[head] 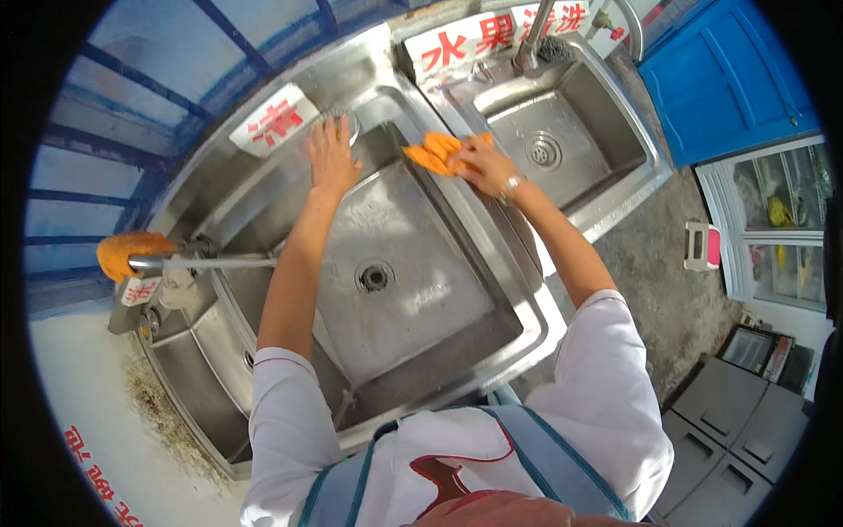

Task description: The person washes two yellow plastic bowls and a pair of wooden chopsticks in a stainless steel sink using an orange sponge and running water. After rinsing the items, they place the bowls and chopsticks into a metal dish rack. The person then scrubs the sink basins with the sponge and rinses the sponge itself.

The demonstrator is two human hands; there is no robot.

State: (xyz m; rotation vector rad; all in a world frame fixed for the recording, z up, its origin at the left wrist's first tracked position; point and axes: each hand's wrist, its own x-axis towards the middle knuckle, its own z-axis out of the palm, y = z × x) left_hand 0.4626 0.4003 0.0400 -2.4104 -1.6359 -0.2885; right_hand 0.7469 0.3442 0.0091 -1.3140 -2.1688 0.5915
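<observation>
My left hand (332,161) reaches over the back ledge of the large stainless steel sink (408,263). Its fingers lie extended over a small round shiny dish (351,125), mostly hidden under them; whether they grip it I cannot tell. An orange cloth (431,151) is bunched in my right hand (484,165), against the steel rim between the large sink and the smaller one (573,145) on the right. The large sink's floor looks wet around its drain (375,278).
At left, a tap (148,262) with an orange cloth (125,253) draped over it crosses a narrower sink (217,359). A second tap (530,49) and a dark scouring pad (556,49) are behind the right sink. A stool (701,246) stands near a glass-door refrigerator (777,224).
</observation>
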